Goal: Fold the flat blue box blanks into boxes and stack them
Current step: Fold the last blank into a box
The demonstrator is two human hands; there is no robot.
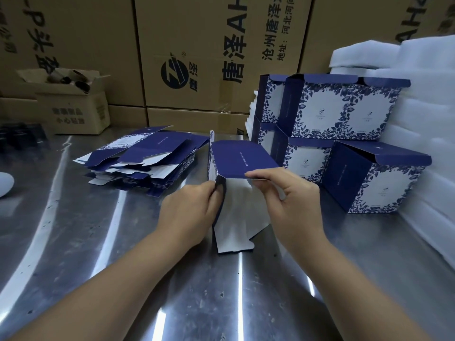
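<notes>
Blue-and-white card forms the half-folded box (pixel 236 168) at the centre of the steel table (pixel 73 242), one white flap hanging toward the person. The left hand (pixel 189 210) pinches its near left flap; the right hand (pixel 290 200) pinches the near edge of the blue top panel. A pile of flat blanks (pixel 145 158) lies just left. Finished boxes (pixel 332 134) stand stacked at right, against white foam sheets (pixel 423 114). Brown cartons (pixel 197 57) line the back.

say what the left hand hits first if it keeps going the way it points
The left hand pinches the half-folded blue box, so that box first; beyond it, probably the right hand.
</notes>
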